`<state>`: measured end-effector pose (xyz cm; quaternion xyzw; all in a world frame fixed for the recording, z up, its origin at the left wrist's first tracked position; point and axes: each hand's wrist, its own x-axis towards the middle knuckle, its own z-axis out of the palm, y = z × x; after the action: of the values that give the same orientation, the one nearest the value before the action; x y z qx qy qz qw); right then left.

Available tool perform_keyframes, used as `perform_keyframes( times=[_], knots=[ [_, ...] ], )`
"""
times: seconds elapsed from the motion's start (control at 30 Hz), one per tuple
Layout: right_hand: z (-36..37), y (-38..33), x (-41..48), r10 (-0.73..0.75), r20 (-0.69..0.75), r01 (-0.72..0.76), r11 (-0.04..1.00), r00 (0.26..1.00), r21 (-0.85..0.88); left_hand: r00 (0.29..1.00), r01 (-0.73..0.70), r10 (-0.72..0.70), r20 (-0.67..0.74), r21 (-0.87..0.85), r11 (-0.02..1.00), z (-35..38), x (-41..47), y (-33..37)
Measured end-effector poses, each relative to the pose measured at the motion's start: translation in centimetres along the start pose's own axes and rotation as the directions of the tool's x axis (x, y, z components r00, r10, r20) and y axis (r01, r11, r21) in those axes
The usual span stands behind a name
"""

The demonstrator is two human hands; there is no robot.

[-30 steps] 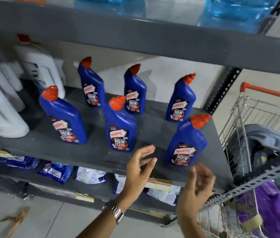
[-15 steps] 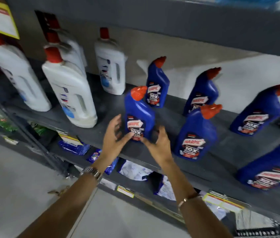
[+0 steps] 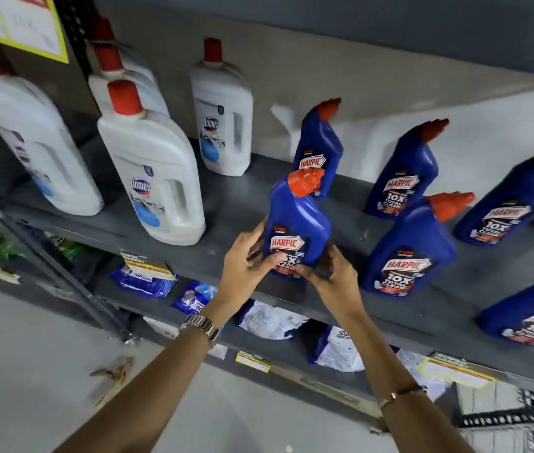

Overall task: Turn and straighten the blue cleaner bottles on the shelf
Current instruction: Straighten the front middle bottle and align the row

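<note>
Several blue cleaner bottles with orange caps stand on the grey shelf [image 3: 226, 204]. The front left blue bottle [image 3: 296, 214] is held at its base by both hands, label facing me. My left hand [image 3: 246, 266] grips its left side, thumb across the label. My right hand [image 3: 331, 276] grips its right lower side. Another blue bottle [image 3: 319, 148] stands behind it. To the right stand two more blue bottles [image 3: 403, 171] [image 3: 409, 253], with others [image 3: 507, 204] [image 3: 530, 315] at the right edge.
White bottles with red caps [image 3: 154, 171] [image 3: 223, 116] [image 3: 30, 132] fill the shelf's left part. A dark upright post [image 3: 46, 256] runs down at the left. Packets [image 3: 144, 279] lie on the lower shelf, which carries price tags [image 3: 252, 361].
Both hands have moved left from the front right bottle to the front left blue bottle and closed on its base. The view has shifted left, showing the white bottles.
</note>
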<state>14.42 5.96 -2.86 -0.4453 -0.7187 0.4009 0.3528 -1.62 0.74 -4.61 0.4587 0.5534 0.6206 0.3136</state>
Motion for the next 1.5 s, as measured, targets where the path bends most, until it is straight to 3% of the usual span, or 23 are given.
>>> perform_keyframes(
  times=[0.43, 0.5, 0.57, 0.63, 0.7, 0.77, 0.8, 0.87, 0.93, 1.0, 1.17, 1.5],
  knots=[
    [0.3, -0.2, -0.4, 0.062, 0.032, -0.064, 0.996, 0.998, 0.055, 1.0, 0.001, -0.003, 0.029, 0.053, 0.999, -0.2, -0.5, 0.6],
    [0.6, -0.7, -1.0, 0.051, -0.002, -0.05, 0.997, 0.999, 0.061, 0.999, -0.017, 0.018, -0.029, 0.044, 0.999, 0.2, -1.2, 1.0],
    [0.8, -0.8, -2.7, 0.033, -0.129, -0.02, 0.995, 0.991, 0.098, 0.971, -0.113, 0.126, -0.205, 0.072, 0.991, 1.3, -2.9, 1.4],
    [0.1, -0.3, -5.5, 0.047, -0.405, 0.006, 0.992, 0.913, 0.128, 0.928, -0.18, 0.184, -0.324, 0.041, 0.983, 3.3, -5.1, 1.6],
    [-2.0, 0.7, -7.8, 0.048, -0.661, 0.018, 0.995, 0.749, 0.094, 0.962, -0.159, 0.135, -0.238, -0.085, 0.984, 6.1, -6.6, 2.4],
    [-5.3, 2.3, -8.1, 0.14, -0.736, -0.034, 0.987, 0.662, 0.156, 0.998, -0.059, 0.058, -0.011, -0.144, 0.988, 9.2, -6.7, 3.4],
    [-7.0, 3.0, -7.7, 0.211, -0.703, -0.065, 0.971, 0.679, 0.228, 0.996, -0.003, 0.016, 0.085, -0.148, 0.989, 10.6, -6.2, 3.7],
    [-9.9, 3.5, -6.2, 0.266, -0.557, -0.114, 0.949, 0.786, 0.293, 0.987, 0.052, -0.029, 0.157, -0.14, 0.989, 12.8, -4.5, 4.0],
    [-11.6, 3.0, -4.6, 0.199, -0.404, -0.111, 0.967, 0.893, 0.231, 0.991, 0.057, -0.043, 0.13, -0.108, 0.993, 14.2, -3.0, 4.0],
    [-12.3, 2.9, -3.5, 0.115, -0.302, -0.067, 0.984, 0.947, 0.166, 0.994, 0.073, -0.066, 0.089, -0.08, 0.994, 15.2, -2.1, 3.7],
    [-13.0, 3.6, -3.3, 0.074, -0.249, -0.041, 0.99, 0.966, 0.137, 0.997, 0.059, -0.054, 0.053, -0.084, 0.995, 15.5, -1.7, 3.8],
    [-12.9, 3.8, -5.5, 0.148, -0.197, -0.103, 0.969, 0.969, 0.223, 0.995, 0.071, -0.065, 0.076, -0.077, 0.994, 14.5, -3.3, 4.6]
  ],
)
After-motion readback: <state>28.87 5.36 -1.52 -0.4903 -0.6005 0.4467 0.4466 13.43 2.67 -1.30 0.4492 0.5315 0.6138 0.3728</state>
